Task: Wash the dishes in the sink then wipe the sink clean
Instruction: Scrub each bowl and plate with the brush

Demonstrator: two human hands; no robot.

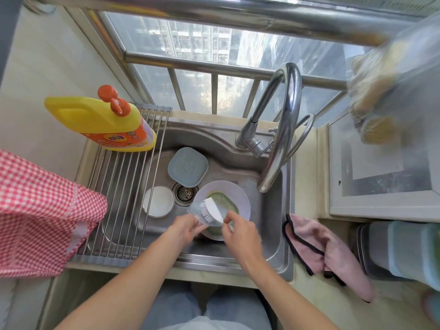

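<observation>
Scrubbing is under way and the job looks early: the left hand (184, 228) pinches a small pale-blue dish (198, 214) by its near edge, grip clamped on it, while the right hand (239, 232) has its fingers curled round a white-backed brush (214, 209), bristles down on that dish. Both are held over the middle of the steel sink (273, 225), just above a round lilac plate (240, 198) that carries a green oval dish (226, 201). At 12 o'clock from the hands a squarish blue-grey plate (188, 166) lies flat against the back wall of the basin, and at 10 o'clock a round white bowl (159, 204) sits beside the drain strainer (184, 194). By my reckoning none of these is washed yet; the roll-up rack (123, 186) of thin steel rods over the sink's left side holds no dishes, only a yellow plastic detergent bottle (102, 120) with an orange cap. No water runs from the curved chrome tap (283, 129). A soft pink cloth (321, 248) with dark trim lies crumpled on the worktop at 3 o'clock, likely for the wipe-down, which I judge still to come.
</observation>
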